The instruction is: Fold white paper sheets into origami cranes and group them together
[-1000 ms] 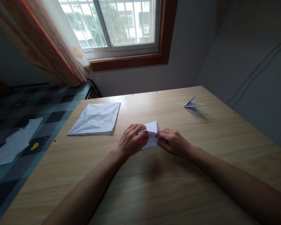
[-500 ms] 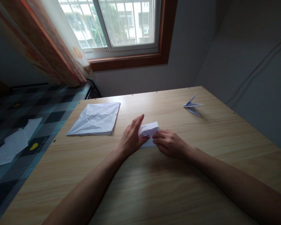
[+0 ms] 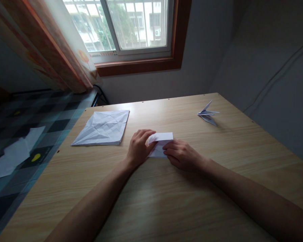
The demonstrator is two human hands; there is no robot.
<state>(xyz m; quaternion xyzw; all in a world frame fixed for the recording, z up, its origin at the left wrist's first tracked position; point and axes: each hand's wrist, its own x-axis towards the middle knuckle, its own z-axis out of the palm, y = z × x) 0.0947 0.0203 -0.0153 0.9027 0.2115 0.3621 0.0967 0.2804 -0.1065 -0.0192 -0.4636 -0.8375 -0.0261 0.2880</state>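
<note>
A small folded white paper [image 3: 161, 141] lies flat on the wooden table [image 3: 166, 195] in the middle. My left hand [image 3: 138, 148] rests on its left side with curled fingers pressing its upper left corner. My right hand [image 3: 180, 155] lies on its right side, fingers pressed together on the lower fold. Part of the paper is hidden under both hands.
A creased white sheet [image 3: 103, 127] lies unfolded at the back left of the table. A finished folded paper figure [image 3: 207, 114] stands at the back right. Left of the table is a checked cloth [image 3: 27, 134] with a white sheet [image 3: 12, 154] on it. Walls close the right side.
The paper's raised flap has been pressed down flat into a rectangle. My left hand's fingers, stretched upward half a second ago, have curled onto the paper. My right hand shifted slightly left.
</note>
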